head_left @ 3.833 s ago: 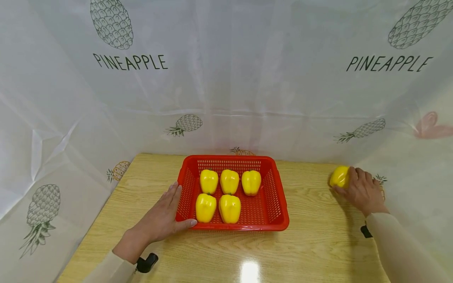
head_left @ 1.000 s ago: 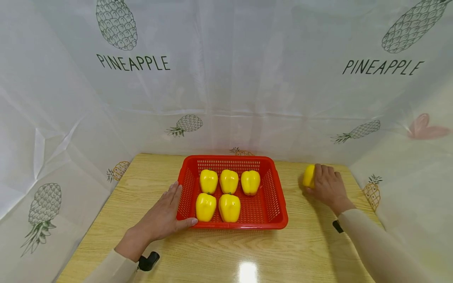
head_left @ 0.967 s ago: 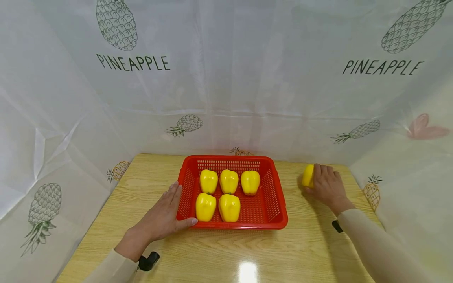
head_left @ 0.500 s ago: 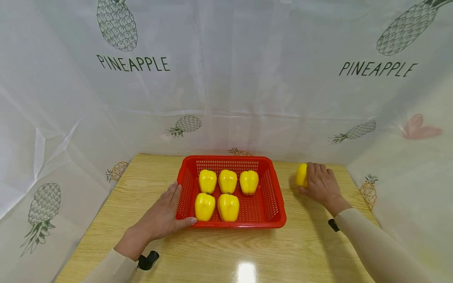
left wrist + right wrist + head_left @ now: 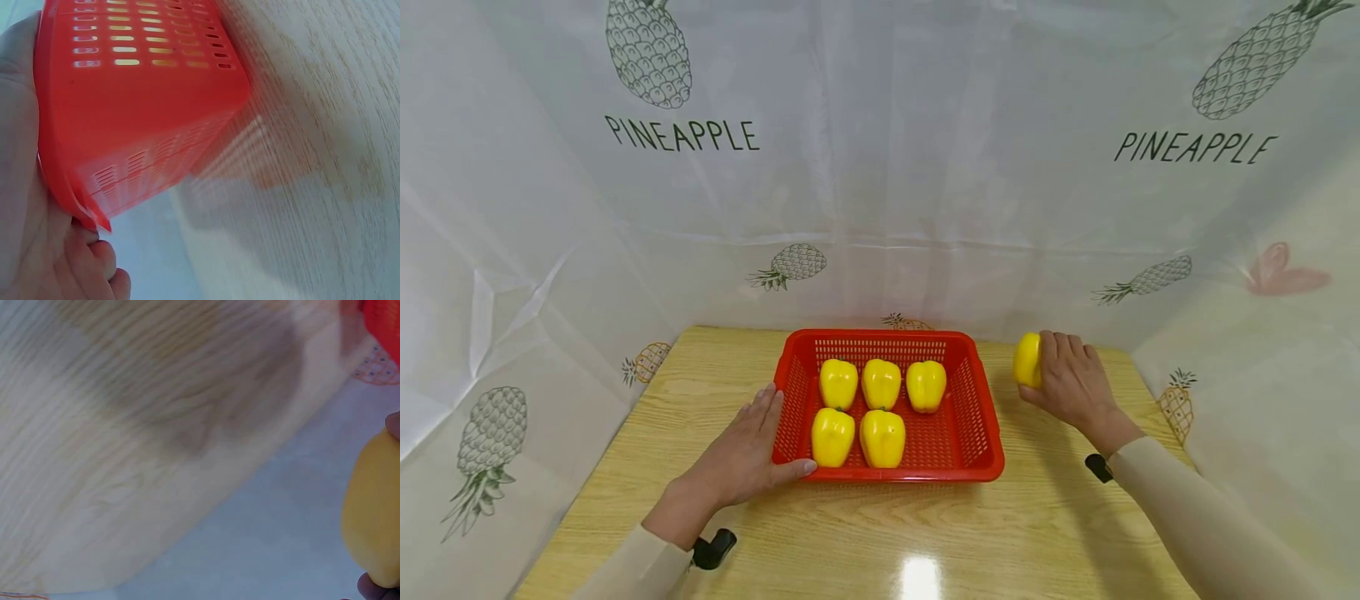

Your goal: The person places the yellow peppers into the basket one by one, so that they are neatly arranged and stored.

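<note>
My right hand (image 5: 1070, 382) grips a yellow bell pepper (image 5: 1027, 360) to the right of the red basket. In the right wrist view that bell pepper (image 5: 372, 509) shows at the right edge, fingertips at its two ends; the rest of the hand is out of frame. The left hand (image 5: 737, 458) rests at the left side of the red basket (image 5: 917, 476), fingers extended along its side and thumb on the front rim. Inside stand three yellow peppers (image 5: 881, 383) in the back row and two yellow peppers (image 5: 883, 439) in front, with a gap at front right.
The basket stands on a wood-grain table (image 5: 850, 542) near its back edge. Behind and on both sides hangs a pale sheet (image 5: 880, 183) printed with pineapples. Black wrist devices (image 5: 715, 548) sit below both hands.
My right hand has carried the bell pepper from the table's far right leftward towards the basket, and just now raised it a little. The left hand keeps its place on the basket.
</note>
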{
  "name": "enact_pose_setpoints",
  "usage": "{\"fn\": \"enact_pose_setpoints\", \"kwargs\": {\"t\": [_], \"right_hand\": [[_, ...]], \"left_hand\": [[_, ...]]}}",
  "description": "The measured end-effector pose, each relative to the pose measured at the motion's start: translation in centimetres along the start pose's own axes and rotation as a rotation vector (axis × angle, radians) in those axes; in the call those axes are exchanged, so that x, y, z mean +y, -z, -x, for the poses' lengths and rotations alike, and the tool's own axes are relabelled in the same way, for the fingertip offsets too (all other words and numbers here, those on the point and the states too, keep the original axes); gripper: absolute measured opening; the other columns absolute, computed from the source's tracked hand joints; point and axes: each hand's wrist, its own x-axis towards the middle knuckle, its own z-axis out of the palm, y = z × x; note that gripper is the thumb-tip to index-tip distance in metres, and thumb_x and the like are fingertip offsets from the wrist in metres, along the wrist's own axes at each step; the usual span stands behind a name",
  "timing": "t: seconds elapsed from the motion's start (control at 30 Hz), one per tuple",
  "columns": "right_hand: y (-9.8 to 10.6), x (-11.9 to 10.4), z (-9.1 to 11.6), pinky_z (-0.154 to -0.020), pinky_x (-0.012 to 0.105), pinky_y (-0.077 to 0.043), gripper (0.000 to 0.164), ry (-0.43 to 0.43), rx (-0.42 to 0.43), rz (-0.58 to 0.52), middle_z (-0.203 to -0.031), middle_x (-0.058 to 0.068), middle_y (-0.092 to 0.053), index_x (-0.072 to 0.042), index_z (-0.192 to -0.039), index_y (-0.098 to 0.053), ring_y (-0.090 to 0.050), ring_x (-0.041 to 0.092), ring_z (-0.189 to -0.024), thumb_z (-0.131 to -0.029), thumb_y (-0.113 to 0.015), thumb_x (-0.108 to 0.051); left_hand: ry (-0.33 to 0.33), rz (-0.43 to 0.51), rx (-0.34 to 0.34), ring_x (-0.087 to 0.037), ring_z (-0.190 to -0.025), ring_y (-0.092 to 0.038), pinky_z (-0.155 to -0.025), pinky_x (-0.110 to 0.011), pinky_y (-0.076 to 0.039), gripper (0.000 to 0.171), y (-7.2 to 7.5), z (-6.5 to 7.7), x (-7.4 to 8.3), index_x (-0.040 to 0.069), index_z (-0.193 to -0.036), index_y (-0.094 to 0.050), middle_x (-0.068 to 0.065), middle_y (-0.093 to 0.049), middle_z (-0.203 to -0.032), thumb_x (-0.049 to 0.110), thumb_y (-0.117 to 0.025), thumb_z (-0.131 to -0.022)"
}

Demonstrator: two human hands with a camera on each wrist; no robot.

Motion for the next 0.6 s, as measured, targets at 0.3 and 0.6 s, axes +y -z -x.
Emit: {"fn": "enact_pose_setpoints", "kwargs": {"t": [0.3, 0.6], "right_hand": [[2.1, -3.4, -2.2, -0.075, 0.054, -0.052, 0.081, 0.012, 0.014, -0.033, -0.108, 0.026, -0.058, 0.01, -0.129, -0.047, -0.057, 0.046, -0.097, -0.077, -0.078, -0.045], [3.3, -7.5, -3.6, -0.08, 0.052, -0.052, 0.091, 0.043, -0.014, -0.079, -0.116, 0.025, -0.059, 0.007, -0.135, -0.046, -0.057, 0.044, -0.103, -0.077, -0.083, -0.052]], "left_hand": [[-0.006, -0.05, 0.003, -0.045, -0.16, -0.021, -0.13, -0.06, -0.02, 0.13, 0.3, 0.0, 0.1, -0.009, -0.164, -0.022, -0.029, -0.019, -0.173, 0.091, -0.05, -0.085], [-0.005, -0.064, -0.008, -0.046, -0.16, -0.021, -0.13, -0.06, -0.02, 0.13, 0.4, -0.1, 0.3, -0.009, -0.164, -0.022, -0.029, -0.019, -0.172, 0.09, -0.05, -0.085]]}}
